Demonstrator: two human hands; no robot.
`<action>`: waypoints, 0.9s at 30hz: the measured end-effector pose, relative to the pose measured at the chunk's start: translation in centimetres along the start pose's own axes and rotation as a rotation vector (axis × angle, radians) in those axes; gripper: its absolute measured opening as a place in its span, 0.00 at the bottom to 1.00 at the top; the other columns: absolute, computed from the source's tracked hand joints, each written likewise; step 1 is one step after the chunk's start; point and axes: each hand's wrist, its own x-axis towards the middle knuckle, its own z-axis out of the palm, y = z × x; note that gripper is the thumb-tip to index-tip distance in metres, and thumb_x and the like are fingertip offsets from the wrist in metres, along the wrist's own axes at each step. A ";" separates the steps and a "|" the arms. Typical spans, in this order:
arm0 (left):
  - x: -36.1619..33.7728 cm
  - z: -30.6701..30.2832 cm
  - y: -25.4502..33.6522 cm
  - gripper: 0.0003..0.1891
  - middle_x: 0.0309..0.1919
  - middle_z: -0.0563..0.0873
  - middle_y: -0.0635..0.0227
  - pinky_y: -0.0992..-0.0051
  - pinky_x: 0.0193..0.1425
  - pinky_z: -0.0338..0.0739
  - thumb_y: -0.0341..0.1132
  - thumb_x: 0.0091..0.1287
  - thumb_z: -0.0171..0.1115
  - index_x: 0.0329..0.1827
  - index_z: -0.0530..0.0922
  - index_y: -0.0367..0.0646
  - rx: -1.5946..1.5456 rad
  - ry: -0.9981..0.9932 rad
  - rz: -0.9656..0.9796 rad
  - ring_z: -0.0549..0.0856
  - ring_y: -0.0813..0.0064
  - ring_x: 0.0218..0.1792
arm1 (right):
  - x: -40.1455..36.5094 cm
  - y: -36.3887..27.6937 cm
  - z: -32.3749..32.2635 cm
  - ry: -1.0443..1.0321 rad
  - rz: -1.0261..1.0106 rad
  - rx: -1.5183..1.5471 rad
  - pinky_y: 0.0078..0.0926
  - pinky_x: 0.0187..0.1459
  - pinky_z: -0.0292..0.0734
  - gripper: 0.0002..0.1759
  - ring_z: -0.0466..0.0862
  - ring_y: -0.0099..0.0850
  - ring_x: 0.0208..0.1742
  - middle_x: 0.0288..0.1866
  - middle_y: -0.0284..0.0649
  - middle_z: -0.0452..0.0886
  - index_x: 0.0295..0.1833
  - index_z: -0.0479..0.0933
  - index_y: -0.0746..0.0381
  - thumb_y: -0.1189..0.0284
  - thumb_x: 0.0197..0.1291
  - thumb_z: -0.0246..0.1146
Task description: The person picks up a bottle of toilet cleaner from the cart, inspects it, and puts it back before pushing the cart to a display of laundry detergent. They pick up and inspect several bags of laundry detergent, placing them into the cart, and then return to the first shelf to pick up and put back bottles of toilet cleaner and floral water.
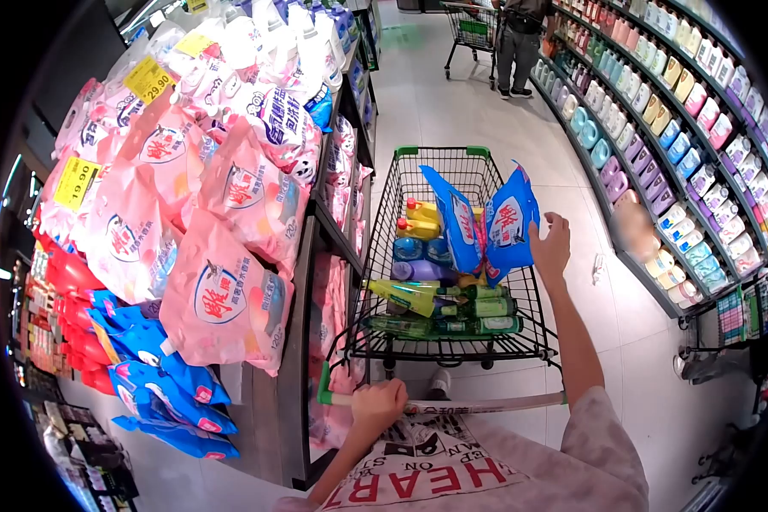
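Loaded wire cart (442, 149)
Green bottles (497, 324) nearest, yellow bottles (419, 229) farther, a purple bottle (418, 271) between, blue bags (510, 224) tilted at right.

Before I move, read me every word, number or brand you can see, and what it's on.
"29.90": upper yellow price sign
".90", leading digits unclear: lower yellow price sign
"雕牌": front pink bag, blue bags in the cart
"120": front pink bag, lower corner
"HEART", "ON": shirt; its other letters partial
Too small or unclear: cart handle, white bags with purple lettering, right-hand shelf bottles
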 end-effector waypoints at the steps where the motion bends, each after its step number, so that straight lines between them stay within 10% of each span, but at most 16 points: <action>1: -0.3 -0.2 0.1 0.09 0.19 0.83 0.67 0.61 0.24 0.77 0.38 0.62 0.59 0.24 0.75 0.49 -0.014 0.016 -0.006 0.82 0.59 0.19 | 0.7 0.7 0.5 -0.084 0.098 -0.112 0.43 0.45 0.78 0.21 0.83 0.44 0.42 0.42 0.45 0.83 0.50 0.76 0.63 0.60 0.59 0.65; 5: -1.8 -0.1 -0.5 0.08 0.18 0.82 0.67 0.61 0.21 0.76 0.37 0.60 0.59 0.23 0.74 0.48 -0.058 0.058 -0.001 0.81 0.58 0.17 | 2.2 1.0 0.8 -0.598 0.444 -0.430 0.46 0.49 0.78 0.27 0.84 0.48 0.49 0.47 0.49 0.83 0.51 0.76 0.64 0.51 0.59 0.62; 9: -3.4 -0.2 -1.0 0.08 0.17 0.82 0.66 0.60 0.20 0.75 0.37 0.60 0.60 0.24 0.74 0.48 -0.075 0.089 -0.001 0.81 0.57 0.16 | 0.6 3.3 2.0 -0.536 0.458 -0.418 0.49 0.49 0.78 0.23 0.83 0.51 0.50 0.48 0.52 0.83 0.48 0.79 0.63 0.53 0.62 0.61; 21: -7.4 -1.1 -1.0 0.06 0.12 0.79 0.62 0.57 0.21 0.75 0.37 0.58 0.61 0.25 0.75 0.49 -0.121 0.063 -0.045 0.81 0.56 0.15 | 3.0 -2.1 -3.5 -0.559 0.133 -0.441 0.49 0.46 0.79 0.22 0.84 0.53 0.45 0.44 0.54 0.84 0.43 0.81 0.64 0.54 0.57 0.65; 27: -8.7 -1.3 -1.5 0.05 0.21 0.84 0.64 0.57 0.23 0.77 0.37 0.58 0.61 0.28 0.75 0.48 -0.214 0.086 -0.046 0.82 0.56 0.18 | 6.2 -12.4 -13.5 -0.649 -0.112 -0.182 0.38 0.35 0.76 0.20 0.84 0.43 0.28 0.26 0.52 0.82 0.31 0.81 0.71 0.61 0.54 0.68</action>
